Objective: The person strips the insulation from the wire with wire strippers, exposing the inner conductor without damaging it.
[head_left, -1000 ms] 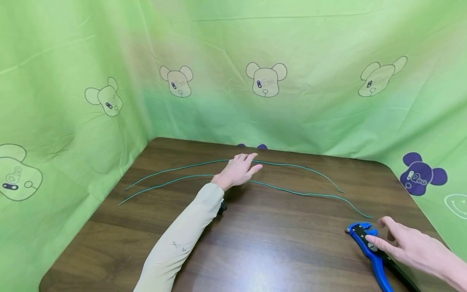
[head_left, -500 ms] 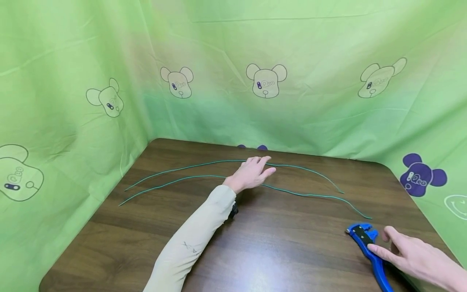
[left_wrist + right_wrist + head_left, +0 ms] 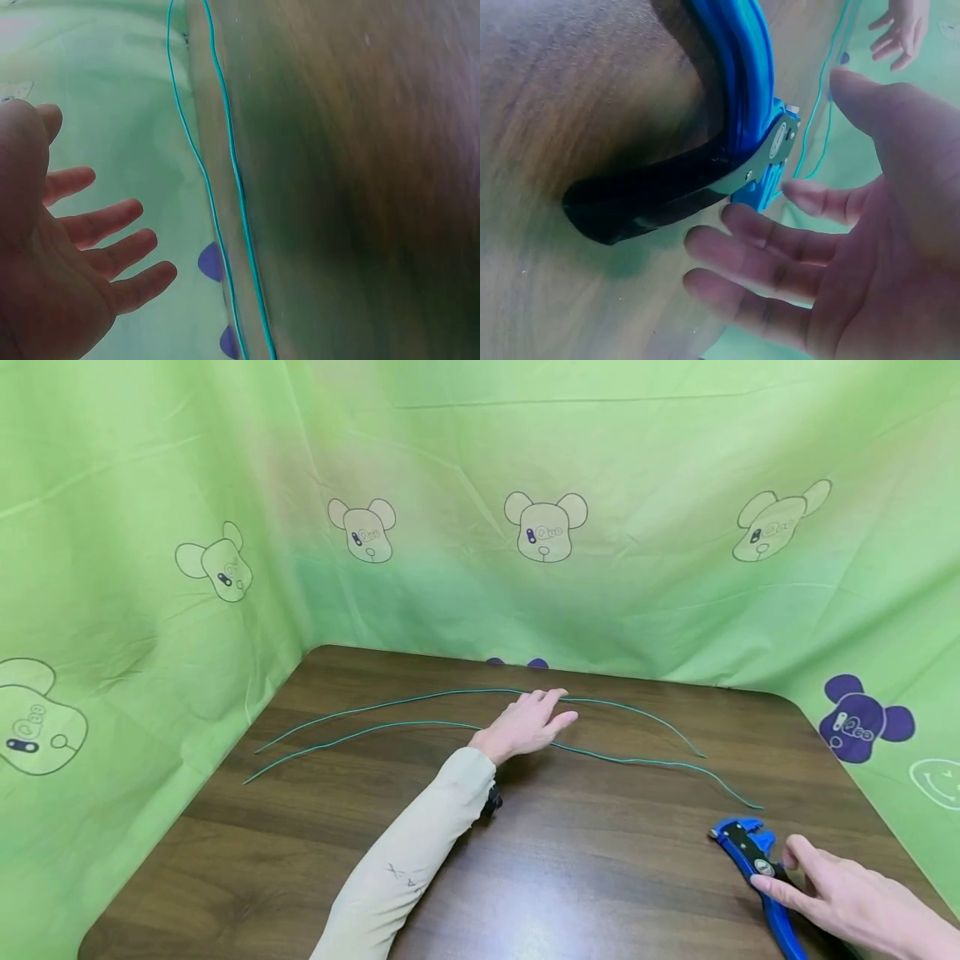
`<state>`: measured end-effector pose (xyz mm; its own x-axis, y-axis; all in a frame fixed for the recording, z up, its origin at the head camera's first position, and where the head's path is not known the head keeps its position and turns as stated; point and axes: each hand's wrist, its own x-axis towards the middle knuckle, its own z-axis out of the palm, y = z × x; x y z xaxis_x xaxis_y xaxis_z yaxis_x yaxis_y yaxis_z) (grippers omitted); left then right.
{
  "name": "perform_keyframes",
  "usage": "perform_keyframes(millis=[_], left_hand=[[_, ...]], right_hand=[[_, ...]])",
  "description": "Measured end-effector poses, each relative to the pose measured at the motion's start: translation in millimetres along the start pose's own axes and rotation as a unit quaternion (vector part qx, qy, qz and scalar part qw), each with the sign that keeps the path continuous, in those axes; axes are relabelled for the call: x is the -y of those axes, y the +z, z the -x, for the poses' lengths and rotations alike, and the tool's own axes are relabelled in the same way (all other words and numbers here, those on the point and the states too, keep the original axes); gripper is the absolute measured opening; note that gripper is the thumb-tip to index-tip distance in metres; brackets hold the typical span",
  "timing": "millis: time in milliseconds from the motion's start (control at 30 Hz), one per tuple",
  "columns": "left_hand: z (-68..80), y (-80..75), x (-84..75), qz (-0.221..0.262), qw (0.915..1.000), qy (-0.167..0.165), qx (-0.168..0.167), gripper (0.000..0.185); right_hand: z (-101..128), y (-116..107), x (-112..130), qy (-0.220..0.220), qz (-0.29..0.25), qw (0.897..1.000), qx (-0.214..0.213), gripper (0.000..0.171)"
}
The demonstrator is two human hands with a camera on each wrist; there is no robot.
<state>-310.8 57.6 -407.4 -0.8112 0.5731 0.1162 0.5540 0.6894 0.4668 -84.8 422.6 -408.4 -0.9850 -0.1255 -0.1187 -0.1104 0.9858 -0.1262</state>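
Observation:
Two thin green wires lie in long curves across the brown table, a far wire (image 3: 405,700) and a near wire (image 3: 375,727). My left hand (image 3: 522,724), fingers spread, is over the middle of both and hides part of each. In the left wrist view the left palm (image 3: 52,285) holds nothing, with the wires beyond the fingers. Toward the front right lies a blue and black wire stripper (image 3: 738,839). My right hand (image 3: 855,893) is right beside it, fingers loosely bent. The right wrist view shows those fingers apart from the tool's black handle (image 3: 645,199), gripping nothing.
Wood-grain table (image 3: 225,877) with rounded corners. A green curtain (image 3: 637,593) printed with bear heads hangs along its back and sides. The near wire's right end stops just behind the wire stripper's head.
My left hand has slid to the right over the wires. The right hand has lowered slightly beside the wire stripper. The wires and tool have stayed where they were.

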Motion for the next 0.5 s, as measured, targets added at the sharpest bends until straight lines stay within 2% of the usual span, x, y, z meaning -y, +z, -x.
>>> perform_keyframes(millis=[167, 400, 500], left_hand=[[-3.5, 5.7, -7.4, 0.008, 0.9999, 0.005, 0.007, 0.057], [-10.7, 11.7, -19.7, 0.011, 0.9998, 0.009, 0.011, 0.056], [-13.1, 13.9, -23.5, 0.015, 0.9997, 0.012, 0.012, 0.057]], right_hand=[[-1.0, -0.3, -2.2, 0.007, -0.002, 0.998, 0.055, 0.043], [-0.3, 5.8, -5.1, 0.022, 0.001, 0.996, 0.081, 0.051], [-0.8, 7.3, -3.9, 0.023, 0.009, 0.997, 0.077, 0.051]])
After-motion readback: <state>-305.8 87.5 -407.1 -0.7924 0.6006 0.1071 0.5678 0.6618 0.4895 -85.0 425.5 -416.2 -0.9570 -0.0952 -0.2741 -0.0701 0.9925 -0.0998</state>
